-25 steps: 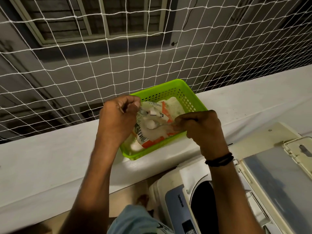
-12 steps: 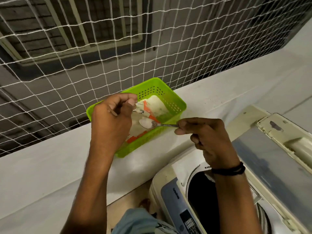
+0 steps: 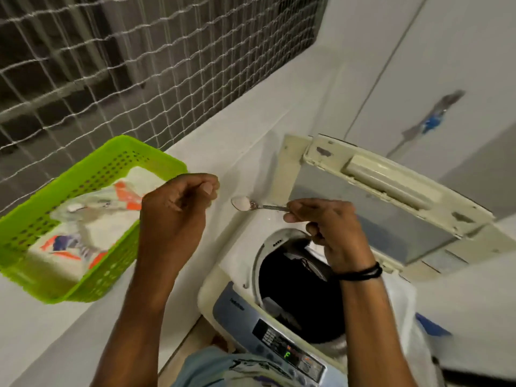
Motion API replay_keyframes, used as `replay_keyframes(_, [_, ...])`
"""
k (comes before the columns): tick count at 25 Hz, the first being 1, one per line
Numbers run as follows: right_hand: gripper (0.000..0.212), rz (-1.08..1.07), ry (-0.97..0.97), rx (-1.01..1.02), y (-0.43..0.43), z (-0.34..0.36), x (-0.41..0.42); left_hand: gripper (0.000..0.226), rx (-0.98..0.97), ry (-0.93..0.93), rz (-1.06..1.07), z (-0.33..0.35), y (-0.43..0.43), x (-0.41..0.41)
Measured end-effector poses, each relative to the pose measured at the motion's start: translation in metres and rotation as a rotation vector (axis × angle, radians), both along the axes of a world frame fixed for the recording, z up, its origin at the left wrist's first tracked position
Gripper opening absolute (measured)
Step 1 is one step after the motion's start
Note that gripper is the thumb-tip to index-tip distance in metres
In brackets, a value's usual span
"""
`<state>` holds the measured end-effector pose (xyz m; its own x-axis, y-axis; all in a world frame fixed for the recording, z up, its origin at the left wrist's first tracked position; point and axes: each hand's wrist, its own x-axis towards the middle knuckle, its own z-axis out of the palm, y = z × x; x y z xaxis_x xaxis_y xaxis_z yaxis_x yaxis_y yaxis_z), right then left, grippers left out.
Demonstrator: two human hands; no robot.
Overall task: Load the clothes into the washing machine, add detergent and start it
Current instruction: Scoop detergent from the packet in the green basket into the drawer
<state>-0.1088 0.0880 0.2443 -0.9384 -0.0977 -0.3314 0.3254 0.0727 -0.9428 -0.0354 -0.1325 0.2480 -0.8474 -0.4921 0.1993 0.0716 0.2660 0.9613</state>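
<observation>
My right hand (image 3: pixel 324 227) grips a metal spoon (image 3: pixel 252 204) heaped with white detergent powder, level, just left of the washing machine's open tub (image 3: pixel 296 289). Dark clothes lie inside the tub. The raised lid (image 3: pixel 377 208) stands behind it. My left hand (image 3: pixel 176 210) hovers curled with thumb and fingers pinched, holding nothing, beside the green basket (image 3: pixel 33 216). A detergent packet (image 3: pixel 92 219), white with orange marks, lies in that basket. The control panel (image 3: pixel 287 350) at the front shows a lit green figure.
The basket rests on a white ledge (image 3: pixel 251 129) running along a white safety net (image 3: pixel 139 65). A white wall with a pipe fitting (image 3: pixel 435 118) rises behind the machine. White plastic sheeting (image 3: pixel 402 317) hangs at the machine's right side.
My right hand carried the loaded spoon out of the packet and rightward, toward the tub. My left hand let go of the packet, which now lies in the basket. The view swung right.
</observation>
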Motion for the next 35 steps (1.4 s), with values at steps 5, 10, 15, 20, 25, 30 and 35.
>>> replay_keyframes(5, [0.009,-0.286,-0.042,0.020,0.085,-0.054,-0.011,0.016,0.016,-0.090,-0.222,-0.036,0.054,-0.040])
replay_keyframes(10, [0.023,-0.550,-0.111,0.040,0.148,-0.128,-0.019,0.017,0.066,-0.230,-0.342,-0.106,0.103,-0.086])
replay_keyframes(15, [0.008,-0.696,-0.239,0.207,0.165,-0.200,-0.029,0.014,0.183,-0.530,-0.393,-0.200,0.148,-0.121])
replay_keyframes(20, [0.016,-0.558,-0.141,0.594,0.149,-0.244,-0.026,0.024,0.005,-0.720,-0.557,-0.244,0.186,-0.133])
replay_keyframes(25, [0.023,-0.441,0.100,0.816,0.136,-0.258,-0.018,0.050,-0.108,-0.852,-0.702,-0.274,0.202,-0.140])
replay_keyframes(30, [0.020,-0.557,0.101,0.755,0.143,-0.254,-0.021,0.052,-0.070,-0.858,-0.697,-0.276,0.198,-0.142])
replay_keyframes(35, [0.018,-0.733,-0.074,0.425,0.146,-0.223,-0.021,0.049,0.013,-0.778,-0.607,-0.246,0.185,-0.132])
